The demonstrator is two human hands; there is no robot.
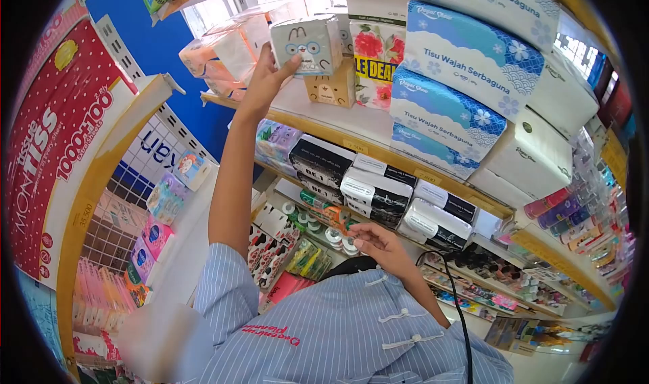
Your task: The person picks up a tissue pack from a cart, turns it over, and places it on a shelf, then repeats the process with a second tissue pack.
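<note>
The half-closed left hand is gripping the pale cartoon-faced pack over a brown pack on the upper shelf, apparently positioning it, probably needing steady alignment next, while the right hand is curling loosely, any hold unclear.

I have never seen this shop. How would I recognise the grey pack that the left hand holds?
Find the tall blue-and-white stack on the upper shelf. Left of it, past the red-flowered pack, the left hand holds the grey pack. Its printed face wears round blue glasses, unlike the brown pack below it.
</note>
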